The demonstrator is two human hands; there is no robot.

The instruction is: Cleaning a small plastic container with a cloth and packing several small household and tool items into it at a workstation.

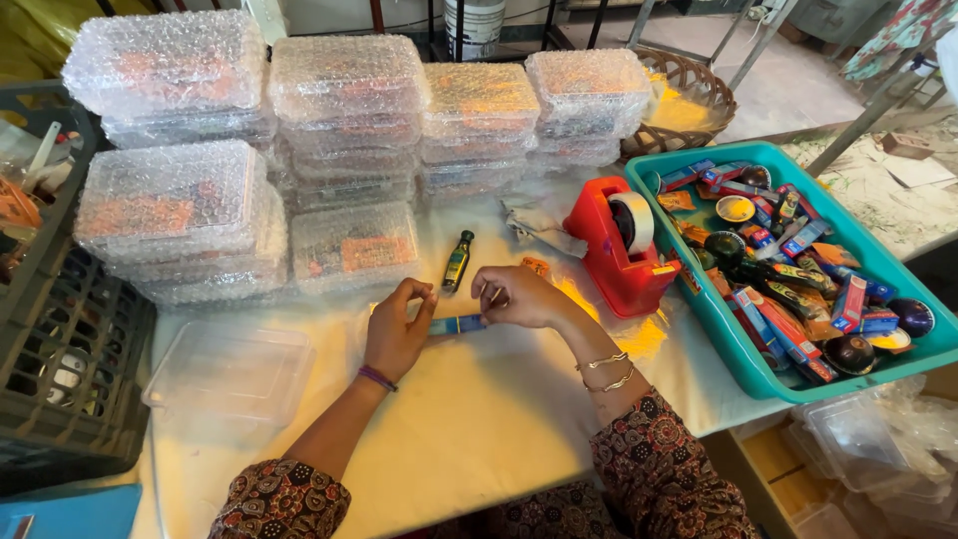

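Over a cloth-covered worktop (479, 419), the left hand (397, 329) and right hand (519, 296) pinch opposite ends of a small blue box (457, 324), fingers clamped on it. A small dark bottle (458, 262) lies just beyond the fingers; a red tape dispenser (621, 250) stands right of them, bubble-wrapped boxes (344, 120) stacked behind.

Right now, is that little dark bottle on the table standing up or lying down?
Lying down. The small dark bottle rests flat on the cream tablecloth, its cap pointing away toward the bubble-wrapped boxes, just beyond both hands.
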